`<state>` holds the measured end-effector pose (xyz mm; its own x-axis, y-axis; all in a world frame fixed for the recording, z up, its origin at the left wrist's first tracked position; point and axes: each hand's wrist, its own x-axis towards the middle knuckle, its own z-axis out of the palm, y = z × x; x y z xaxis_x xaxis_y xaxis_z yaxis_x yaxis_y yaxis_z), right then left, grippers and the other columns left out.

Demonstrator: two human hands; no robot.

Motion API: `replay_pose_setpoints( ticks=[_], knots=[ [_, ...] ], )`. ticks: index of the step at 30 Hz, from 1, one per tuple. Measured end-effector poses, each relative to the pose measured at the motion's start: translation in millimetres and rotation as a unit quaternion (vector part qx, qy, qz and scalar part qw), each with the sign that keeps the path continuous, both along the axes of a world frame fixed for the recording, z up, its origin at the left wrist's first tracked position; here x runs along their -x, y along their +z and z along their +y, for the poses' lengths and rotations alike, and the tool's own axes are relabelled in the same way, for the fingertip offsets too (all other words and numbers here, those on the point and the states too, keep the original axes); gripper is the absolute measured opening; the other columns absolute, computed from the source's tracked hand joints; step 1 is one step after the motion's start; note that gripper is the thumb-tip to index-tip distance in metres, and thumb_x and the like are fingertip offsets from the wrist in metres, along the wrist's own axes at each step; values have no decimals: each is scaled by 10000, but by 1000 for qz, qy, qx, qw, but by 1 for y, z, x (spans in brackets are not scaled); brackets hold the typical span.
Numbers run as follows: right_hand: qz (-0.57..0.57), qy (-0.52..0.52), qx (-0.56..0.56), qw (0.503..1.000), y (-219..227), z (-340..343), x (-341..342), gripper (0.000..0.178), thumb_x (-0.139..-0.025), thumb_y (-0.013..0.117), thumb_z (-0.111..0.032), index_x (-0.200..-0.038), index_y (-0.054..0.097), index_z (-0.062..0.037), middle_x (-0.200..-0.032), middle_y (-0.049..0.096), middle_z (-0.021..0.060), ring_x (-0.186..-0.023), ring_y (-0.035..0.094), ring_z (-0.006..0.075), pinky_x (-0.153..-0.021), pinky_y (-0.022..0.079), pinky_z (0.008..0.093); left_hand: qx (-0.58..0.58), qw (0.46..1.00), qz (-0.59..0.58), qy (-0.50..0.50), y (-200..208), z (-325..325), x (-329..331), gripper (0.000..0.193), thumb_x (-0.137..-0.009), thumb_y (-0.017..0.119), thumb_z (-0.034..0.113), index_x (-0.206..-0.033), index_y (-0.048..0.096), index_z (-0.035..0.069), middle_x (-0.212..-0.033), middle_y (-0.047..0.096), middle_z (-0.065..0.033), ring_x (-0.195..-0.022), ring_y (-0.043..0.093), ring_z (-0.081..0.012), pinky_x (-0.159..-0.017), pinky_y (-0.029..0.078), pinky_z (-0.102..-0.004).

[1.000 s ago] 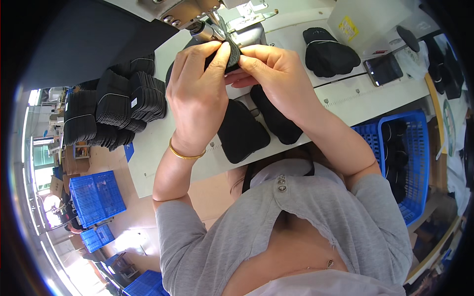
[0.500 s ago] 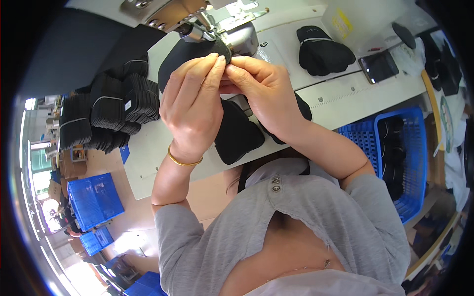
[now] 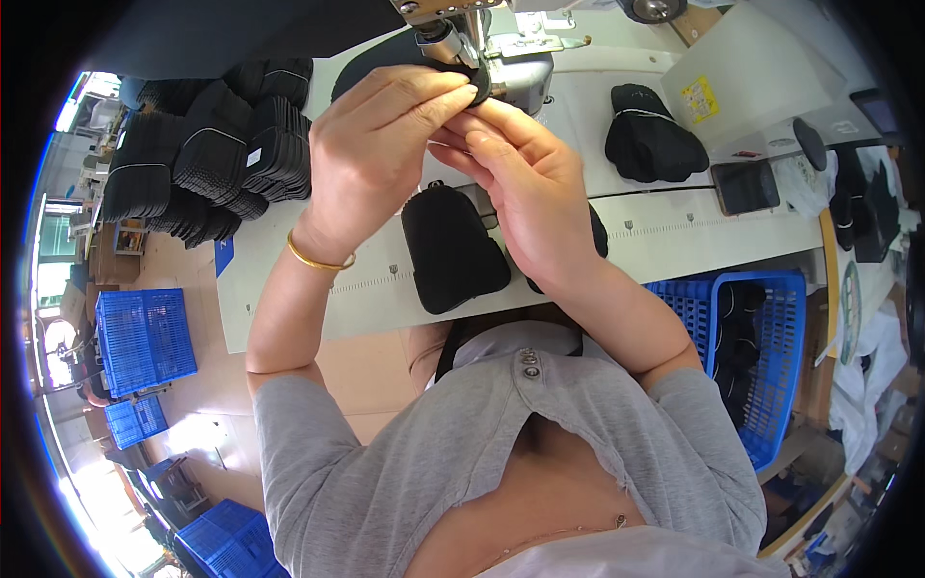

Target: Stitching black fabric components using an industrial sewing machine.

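Note:
A black fabric piece with a rounded edge lies under the needle area of a sewing machine. My left hand pinches its edge just in front of the machine's foot, fingers pressed together. Close against those fingertips, my right hand is closed at the same edge, its thumb bent toward the fingers; its exact hold is partly hidden. Below the hands, a black padded pouch lies on the white machine table. Another black piece is mostly covered by my right hand.
Bundled stacks of black pieces stand at the left. A tied black bundle and a phone lie at the right. A blue basket with black bundles is below the table's right side; blue crates are on the floor at left.
The whole view has shifted, with table and machine lying differently in the picture. My right fingers have stretched out somewhat from a tighter pinch. Both hands remain at the fabric edge.

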<state>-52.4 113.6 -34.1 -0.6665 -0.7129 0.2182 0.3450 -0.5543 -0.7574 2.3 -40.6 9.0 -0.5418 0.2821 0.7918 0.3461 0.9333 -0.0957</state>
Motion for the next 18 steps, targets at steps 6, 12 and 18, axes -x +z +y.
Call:
replay_pose_setpoints(
  ticks=[6,12,18],
  knots=[
    [-4,-2,18,1000,3,-3,-5,464,-1017,474,-3,-1470,426,88,-1425,560,192,-1308,567,230,-1124,463,382,-9,1000,-3,-11,-1,-7,6,306,-673,687,-87,-953,755,15,-961,746,-87,-887,717,-252,-764,611,-325],
    [27,-22,-11,999,2,-2,-6,480,-1010,491,-1,-1483,430,64,-1445,552,167,-1317,555,209,-1116,463,372,-50,999,0,20,-8,2,6,340,-682,665,-102,-986,762,15,-970,728,-82,-877,696,-250,-738,596,-329],
    [39,-27,-36,998,6,0,-8,477,-1005,503,5,-1476,449,58,-1439,561,158,-1321,546,196,-1095,454,320,-55,997,26,42,-14,5,8,321,-689,658,-85,-979,755,16,-933,711,-67,-822,678,-235,-687,578,-326]
  ],
)
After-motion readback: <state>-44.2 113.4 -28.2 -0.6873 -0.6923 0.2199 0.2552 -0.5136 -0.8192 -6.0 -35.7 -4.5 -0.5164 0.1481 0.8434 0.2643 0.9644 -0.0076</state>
